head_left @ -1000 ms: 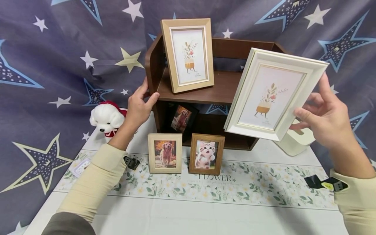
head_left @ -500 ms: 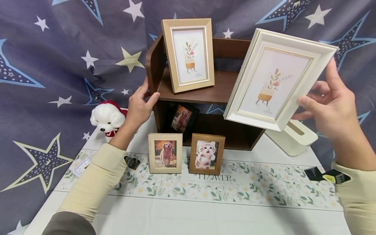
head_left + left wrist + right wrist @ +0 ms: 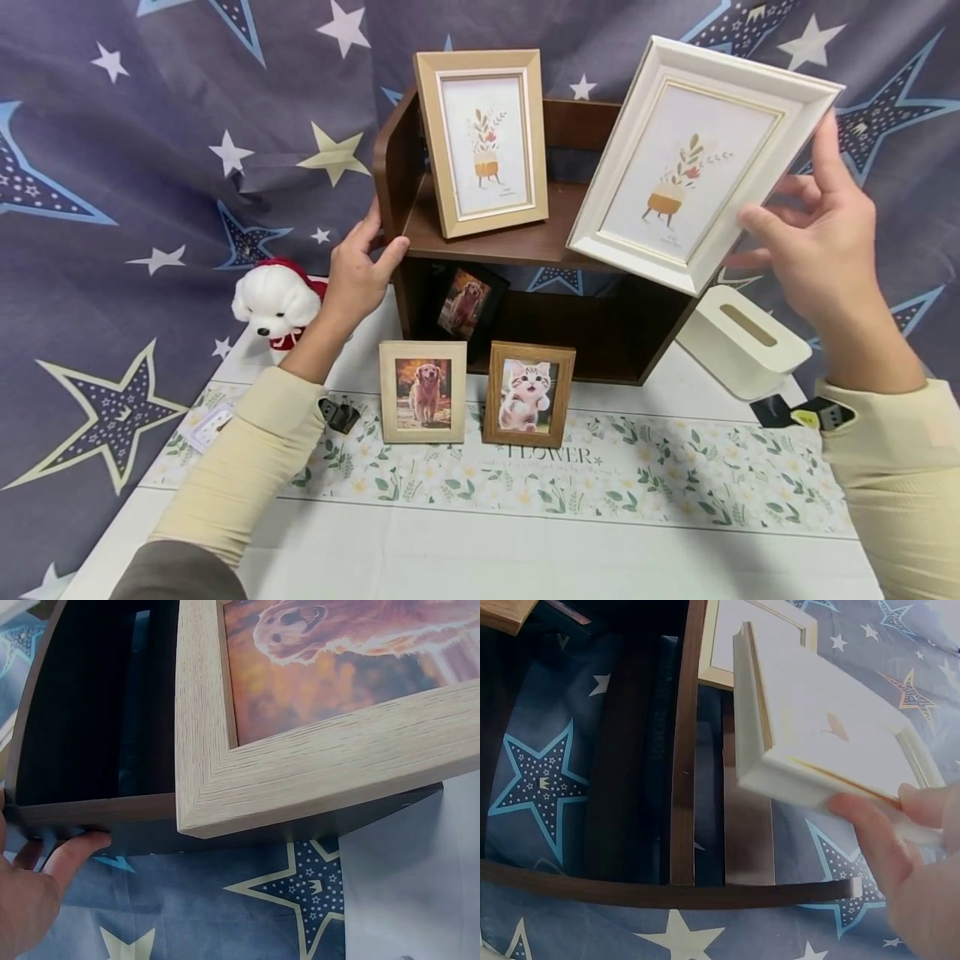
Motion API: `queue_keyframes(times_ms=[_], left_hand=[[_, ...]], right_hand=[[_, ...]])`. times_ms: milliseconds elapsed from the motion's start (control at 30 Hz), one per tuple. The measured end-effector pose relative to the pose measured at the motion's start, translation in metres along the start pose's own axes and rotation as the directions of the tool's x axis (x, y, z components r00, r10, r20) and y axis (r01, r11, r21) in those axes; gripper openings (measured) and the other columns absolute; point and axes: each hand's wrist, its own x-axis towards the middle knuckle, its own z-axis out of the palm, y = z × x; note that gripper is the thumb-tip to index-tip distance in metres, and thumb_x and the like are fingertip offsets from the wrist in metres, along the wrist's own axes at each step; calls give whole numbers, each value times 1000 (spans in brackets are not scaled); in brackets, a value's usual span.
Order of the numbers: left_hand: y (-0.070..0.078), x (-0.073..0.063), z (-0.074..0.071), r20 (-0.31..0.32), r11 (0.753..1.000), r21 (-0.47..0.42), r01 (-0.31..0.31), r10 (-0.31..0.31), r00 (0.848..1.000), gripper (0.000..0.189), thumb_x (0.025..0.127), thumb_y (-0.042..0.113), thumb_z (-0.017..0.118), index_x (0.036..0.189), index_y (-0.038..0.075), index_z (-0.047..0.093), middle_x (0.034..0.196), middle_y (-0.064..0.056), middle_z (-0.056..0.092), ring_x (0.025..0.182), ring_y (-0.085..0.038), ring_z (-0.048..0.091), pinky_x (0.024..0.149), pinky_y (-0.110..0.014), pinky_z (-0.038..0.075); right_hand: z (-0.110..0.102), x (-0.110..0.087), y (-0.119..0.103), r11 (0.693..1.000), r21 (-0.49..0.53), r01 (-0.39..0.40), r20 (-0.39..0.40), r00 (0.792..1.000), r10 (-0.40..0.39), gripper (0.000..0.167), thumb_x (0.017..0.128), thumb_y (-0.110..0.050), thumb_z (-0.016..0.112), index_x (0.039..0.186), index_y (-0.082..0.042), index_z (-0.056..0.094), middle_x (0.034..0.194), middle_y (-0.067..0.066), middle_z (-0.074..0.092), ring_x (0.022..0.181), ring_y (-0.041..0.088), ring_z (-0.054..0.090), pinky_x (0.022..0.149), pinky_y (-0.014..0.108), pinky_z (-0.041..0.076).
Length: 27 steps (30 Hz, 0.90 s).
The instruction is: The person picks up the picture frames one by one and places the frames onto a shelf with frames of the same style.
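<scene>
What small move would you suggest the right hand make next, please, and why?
Probably ease the white frame down toward the upper board, right of the tan frame: the right hand holds it tilted, bare wood shows there, and the left hand grips the side of the brown shelf.

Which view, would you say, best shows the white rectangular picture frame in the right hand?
The head view: the white rectangular picture frame shows its front and plant print clearly. The right wrist view shows it slanted, its print washed out, partly covered by the right hand. I cannot find it in the left wrist view.
</scene>
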Motion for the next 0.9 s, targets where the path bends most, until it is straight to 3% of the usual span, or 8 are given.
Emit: queue_keyframes(times_ms=[233, 567, 900], left_hand=[[0, 0, 0, 4, 1000, 7, 0, 0, 1000, 68, 99, 18, 67, 159, 17, 36, 139, -20, 61, 123, -32, 63, 106, -48, 51], [0, -1, -1, 2, 1000, 5, -5, 5, 1000, 68, 98, 18, 68, 159, 19, 37, 140, -20, 61, 122, -31, 63, 107, -47, 51], [0, 0, -1, 6, 1000, 3, 5, -5, 1000, 68, 99, 18, 67, 159, 20, 36, 142, -19, 60, 123, -33, 63, 106, -48, 51]], right_hand=[[8, 12, 6, 996, -15, -89, -76, 993, 88, 99, 88, 16, 62, 154, -51, 31, 113, 4, 58, 91, 9, 74, 52, 33, 58], [22, 22, 5, 990, -65, -125, -108, 987, 117, 98, 90, 12, 63, 152, -55, 30, 112, 2, 58, 91, 9, 73, 54, 33, 59], [37, 32, 4, 946, -252, -201, -222, 964, 146, 97, 93, 2, 65, 151, -60, 19, 109, -6, 62, 98, 9, 73, 59, 30, 60]])
